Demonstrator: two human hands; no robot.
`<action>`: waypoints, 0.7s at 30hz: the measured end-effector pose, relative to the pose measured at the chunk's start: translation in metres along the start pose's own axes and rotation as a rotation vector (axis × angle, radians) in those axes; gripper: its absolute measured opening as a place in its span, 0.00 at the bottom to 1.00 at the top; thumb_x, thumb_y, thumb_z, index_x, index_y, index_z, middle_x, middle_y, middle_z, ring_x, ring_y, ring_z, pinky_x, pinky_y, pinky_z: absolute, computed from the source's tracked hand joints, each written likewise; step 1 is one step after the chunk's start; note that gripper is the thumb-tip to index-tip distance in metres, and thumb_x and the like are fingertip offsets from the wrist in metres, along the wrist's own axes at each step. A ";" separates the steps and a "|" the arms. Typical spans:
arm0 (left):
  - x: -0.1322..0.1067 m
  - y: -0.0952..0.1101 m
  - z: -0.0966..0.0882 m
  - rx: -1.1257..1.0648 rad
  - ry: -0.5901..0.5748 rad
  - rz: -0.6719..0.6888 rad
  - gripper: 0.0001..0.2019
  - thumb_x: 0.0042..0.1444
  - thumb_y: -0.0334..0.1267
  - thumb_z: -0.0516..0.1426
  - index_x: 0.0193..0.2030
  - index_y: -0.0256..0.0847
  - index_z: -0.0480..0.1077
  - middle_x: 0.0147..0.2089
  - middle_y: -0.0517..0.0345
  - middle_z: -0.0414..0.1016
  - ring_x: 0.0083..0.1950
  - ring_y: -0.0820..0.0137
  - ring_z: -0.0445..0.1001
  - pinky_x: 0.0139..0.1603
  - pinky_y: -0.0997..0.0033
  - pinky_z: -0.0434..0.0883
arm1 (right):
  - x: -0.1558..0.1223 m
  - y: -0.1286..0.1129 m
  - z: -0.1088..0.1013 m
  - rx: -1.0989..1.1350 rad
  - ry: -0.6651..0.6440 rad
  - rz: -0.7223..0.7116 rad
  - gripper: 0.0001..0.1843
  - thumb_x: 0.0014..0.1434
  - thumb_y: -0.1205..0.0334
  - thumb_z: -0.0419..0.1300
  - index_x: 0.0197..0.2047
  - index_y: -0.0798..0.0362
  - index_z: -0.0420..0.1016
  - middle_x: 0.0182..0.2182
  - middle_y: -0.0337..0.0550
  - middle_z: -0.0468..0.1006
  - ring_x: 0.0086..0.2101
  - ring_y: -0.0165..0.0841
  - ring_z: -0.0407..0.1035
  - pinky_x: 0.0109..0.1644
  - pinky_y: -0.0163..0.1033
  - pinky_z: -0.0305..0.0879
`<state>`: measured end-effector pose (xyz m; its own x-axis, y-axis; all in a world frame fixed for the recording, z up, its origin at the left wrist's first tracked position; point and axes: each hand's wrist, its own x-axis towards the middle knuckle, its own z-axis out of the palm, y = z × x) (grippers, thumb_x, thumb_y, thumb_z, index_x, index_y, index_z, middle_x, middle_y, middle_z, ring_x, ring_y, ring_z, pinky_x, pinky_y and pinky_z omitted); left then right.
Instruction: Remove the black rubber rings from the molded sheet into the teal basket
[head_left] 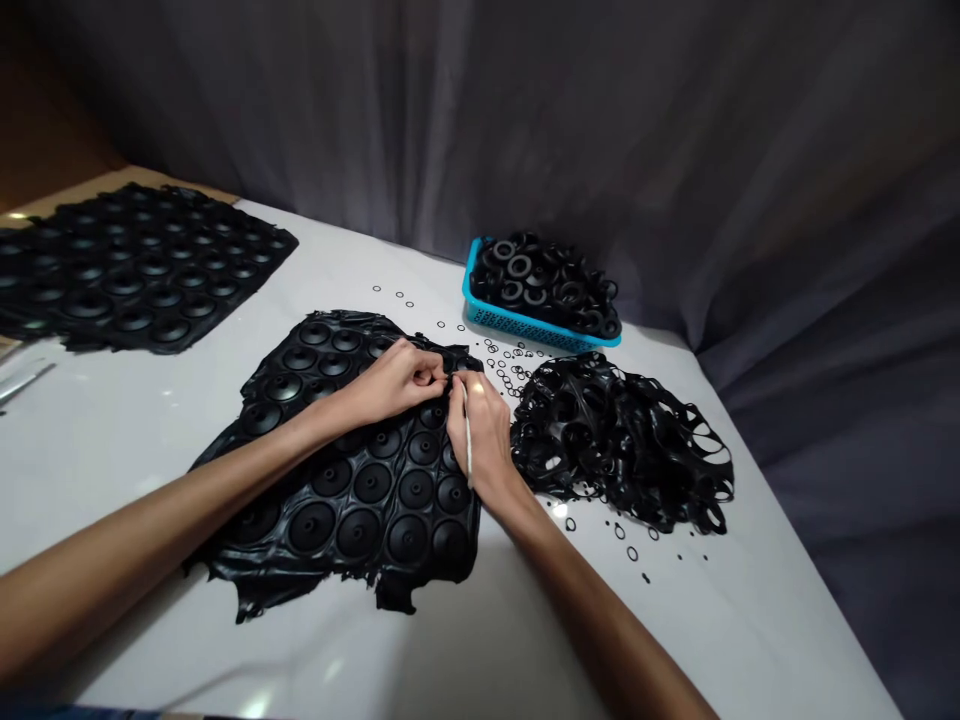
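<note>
A black moulded rubber sheet (367,520) with rows of round, ringed discs lies on the white table under both my hands. My left hand (401,380) is closed in a pinch over the sheet's upper right part; a small dark bit shows at its fingertips, too small to name. Right beside it, my right hand (481,415) is closed around a thin white stick-like tool (469,440), which runs down along the palm. The tool's tip is hidden between the fingers. The fingertips of both hands almost meet near the sheet's right edge.
A blue basket (540,328) full of black rubber rings stands at the back. A heap of torn black rubber scrap (622,440) lies on the right, with small thin rings scattered around. Another moulded sheet (142,265) and a metallic tool (26,378) are at left. A grey curtain (420,120) hangs behind.
</note>
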<state>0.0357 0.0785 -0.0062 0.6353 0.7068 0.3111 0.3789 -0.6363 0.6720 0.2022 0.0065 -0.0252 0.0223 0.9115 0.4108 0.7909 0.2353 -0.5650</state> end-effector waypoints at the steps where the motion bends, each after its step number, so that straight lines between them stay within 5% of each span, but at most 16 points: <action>1: -0.001 0.000 0.000 0.000 0.000 0.000 0.13 0.62 0.40 0.57 0.27 0.39 0.69 0.22 0.68 0.57 0.25 0.74 0.58 0.37 0.70 0.59 | 0.001 0.000 0.001 -0.007 0.017 0.030 0.18 0.74 0.61 0.44 0.44 0.53 0.75 0.38 0.51 0.80 0.38 0.41 0.75 0.45 0.45 0.70; 10: -0.011 0.002 -0.007 -0.023 -0.040 -0.088 0.16 0.67 0.48 0.57 0.34 0.38 0.76 0.23 0.66 0.61 0.26 0.72 0.61 0.34 0.69 0.60 | 0.006 0.002 -0.014 0.283 0.068 0.133 0.15 0.72 0.56 0.50 0.45 0.51 0.77 0.36 0.45 0.82 0.37 0.38 0.76 0.44 0.41 0.70; 14: -0.007 0.011 -0.028 -0.153 -0.017 -0.157 0.17 0.62 0.53 0.62 0.46 0.41 0.78 0.35 0.59 0.74 0.37 0.66 0.73 0.43 0.66 0.68 | 0.009 0.024 -0.035 0.263 0.185 0.264 0.16 0.69 0.52 0.54 0.41 0.51 0.79 0.32 0.43 0.82 0.33 0.38 0.75 0.41 0.41 0.69; 17: -0.008 0.019 -0.059 -0.328 0.148 -0.239 0.20 0.59 0.56 0.65 0.47 0.42 0.74 0.46 0.53 0.78 0.47 0.62 0.75 0.49 0.63 0.72 | 0.013 0.043 -0.046 0.165 0.225 0.330 0.17 0.67 0.52 0.54 0.40 0.53 0.81 0.30 0.45 0.82 0.31 0.40 0.75 0.40 0.42 0.69; 21: -0.018 0.021 -0.088 -0.429 0.505 -0.292 0.20 0.55 0.52 0.69 0.34 0.43 0.64 0.41 0.59 0.75 0.43 0.66 0.73 0.49 0.66 0.70 | 0.015 0.048 -0.046 0.122 0.211 0.323 0.22 0.65 0.52 0.53 0.47 0.56 0.83 0.34 0.50 0.84 0.35 0.43 0.76 0.45 0.45 0.70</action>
<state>-0.0270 0.0797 0.0621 0.1204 0.9520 0.2814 0.1226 -0.2956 0.9474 0.2690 0.0161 -0.0132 0.3930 0.8589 0.3285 0.6442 -0.0021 -0.7649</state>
